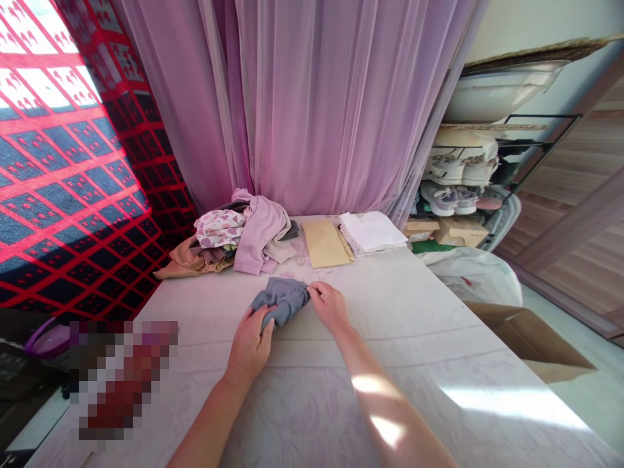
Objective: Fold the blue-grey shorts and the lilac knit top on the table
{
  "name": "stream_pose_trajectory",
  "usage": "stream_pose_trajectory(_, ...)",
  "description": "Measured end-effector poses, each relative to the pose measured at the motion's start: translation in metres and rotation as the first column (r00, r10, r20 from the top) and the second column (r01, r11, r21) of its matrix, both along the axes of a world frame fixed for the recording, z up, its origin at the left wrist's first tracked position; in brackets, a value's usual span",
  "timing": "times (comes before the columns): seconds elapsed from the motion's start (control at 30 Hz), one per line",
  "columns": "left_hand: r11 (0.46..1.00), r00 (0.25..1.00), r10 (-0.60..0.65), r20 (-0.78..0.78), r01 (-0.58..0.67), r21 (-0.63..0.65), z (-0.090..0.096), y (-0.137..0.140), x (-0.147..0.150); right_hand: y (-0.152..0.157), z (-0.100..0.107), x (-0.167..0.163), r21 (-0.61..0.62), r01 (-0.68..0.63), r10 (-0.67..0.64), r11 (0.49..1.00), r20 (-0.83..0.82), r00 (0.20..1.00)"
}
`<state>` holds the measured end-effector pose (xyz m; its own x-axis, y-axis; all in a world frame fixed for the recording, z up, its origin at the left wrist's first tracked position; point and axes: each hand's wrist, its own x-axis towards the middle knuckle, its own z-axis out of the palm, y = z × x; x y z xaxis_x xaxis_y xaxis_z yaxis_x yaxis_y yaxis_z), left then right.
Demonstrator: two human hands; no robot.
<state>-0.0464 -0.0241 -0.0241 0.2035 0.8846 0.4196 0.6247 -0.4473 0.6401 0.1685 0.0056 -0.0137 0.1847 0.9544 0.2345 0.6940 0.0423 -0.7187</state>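
A small grey-blue cloth garment (283,300), bunched and creased, lies on the pale patterned bed cover (312,390) in front of me. My left hand (252,341) grips its near left side, thumb on top and fingers over the cloth. At the garment's right end, my right hand (329,304) pinches the edge between thumb and fingers. Behind it to the left is a loose pile of clothes (260,227) in pink, brown and a white print. A folded yellow cloth (324,244) and a stack of folded white cloths (373,232) lie behind to the right.
Purple curtains (312,104) hang along the far edge. On the right stand a shoe rack (526,146) with shoes and a basin, a white plastic bag (472,273) and an open cardboard box (531,338). A red-and-black patterned cloth (73,162) hangs at left; a blurred patch covers the lower left.
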Motion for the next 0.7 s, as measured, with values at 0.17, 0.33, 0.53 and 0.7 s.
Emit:
stream_pose_trajectory(0.17,0.973,0.921,0.087,0.379,0.003,-0.231,0.041,0.008,0.005,-0.002,0.024,-0.001,0.195,-0.208,0.269,0.959,-0.381,0.885)
stream_pose_trajectory(0.33,0.891,0.762,0.139,0.633,0.184,-0.416,0.055,0.012,0.016,-0.02,0.031,0.006,0.101,-0.48,0.414,0.871,-0.676,0.609)
stream_pose_trajectory(0.53,0.872,0.932,0.169,0.321,0.011,-0.49,0.026,0.016,0.018,-0.027,-0.004,0.011,-0.127,-0.218,0.11,0.968,-0.564,0.819)
stream_pose_trajectory(0.7,0.863,0.945,0.237,0.224,-0.099,-0.495,0.006,0.026,0.007,-0.031,-0.027,0.016,-0.117,-0.076,0.02,0.99,-0.419,0.908)
